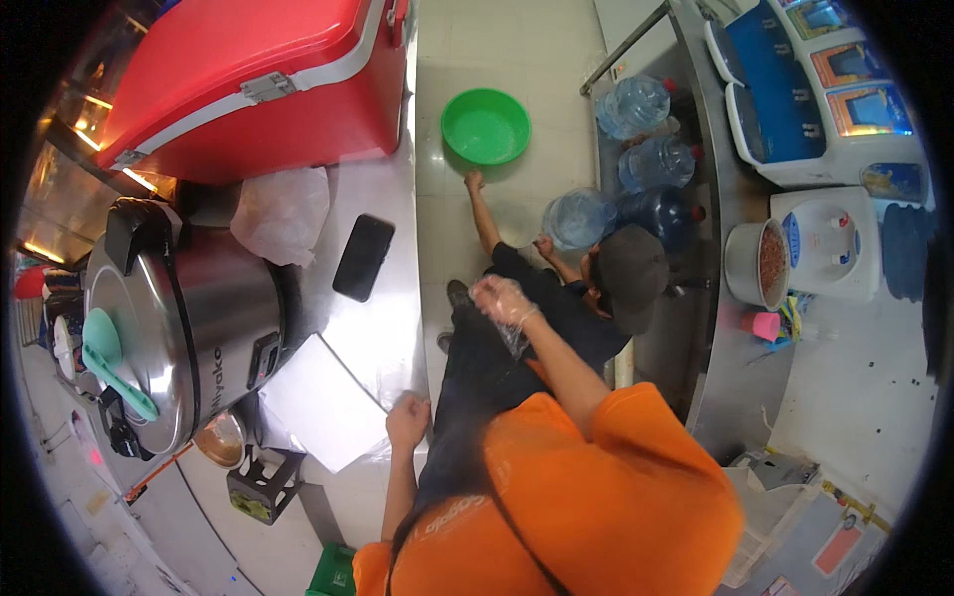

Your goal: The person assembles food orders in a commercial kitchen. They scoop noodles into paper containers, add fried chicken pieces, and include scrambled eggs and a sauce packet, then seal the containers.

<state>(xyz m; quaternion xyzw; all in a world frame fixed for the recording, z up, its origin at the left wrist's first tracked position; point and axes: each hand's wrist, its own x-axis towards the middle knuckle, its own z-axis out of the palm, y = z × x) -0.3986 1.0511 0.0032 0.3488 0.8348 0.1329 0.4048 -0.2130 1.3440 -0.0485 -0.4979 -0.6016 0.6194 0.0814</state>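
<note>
My left hand point(407, 421) is at the edge of the steel counter point(396, 248), beside a stack of white paper point(324, 402). Its fingers are curled, and nothing shows in them. In front of my body I hold my right hand point(503, 300), fingers drawn together on thin clear plastic point(513, 340). The plastic covers part of the hand and hangs below it; whether it is a bag or a glove is unclear. A black phone point(364, 258) lies on the counter beyond the paper.
A co-worker in a dark cap point(633, 276) crouches ahead, one hand near a green basin point(486, 126) on the floor. Large water bottles point(579, 219) stand to the right. A red cooler point(268, 89), a white plastic bag point(283, 214) and a steel rice cooker point(214, 328) occupy the left counter.
</note>
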